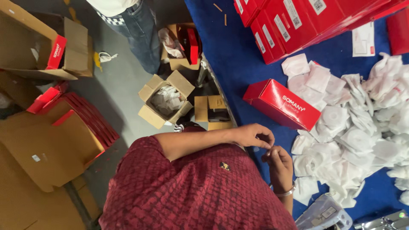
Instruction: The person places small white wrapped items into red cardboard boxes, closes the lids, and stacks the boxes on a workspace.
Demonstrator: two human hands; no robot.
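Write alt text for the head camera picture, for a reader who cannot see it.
A person in a dark red shirt brings the left hand and right hand together over a blue table, fingertips pinching something too small to make out. Beside them lie a red box and a heap of white pouches; open cardboard cartons stand on the floor.

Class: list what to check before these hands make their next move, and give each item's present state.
1. Left hand and right hand meet at the table edge: ok.
2. What the fingers pinch: cannot tell.
3. Red box lies closed just beyond the hands: ok.
4. Packets piled beside the right hand: ok.
5. Other person stands apart from the hands: ok.
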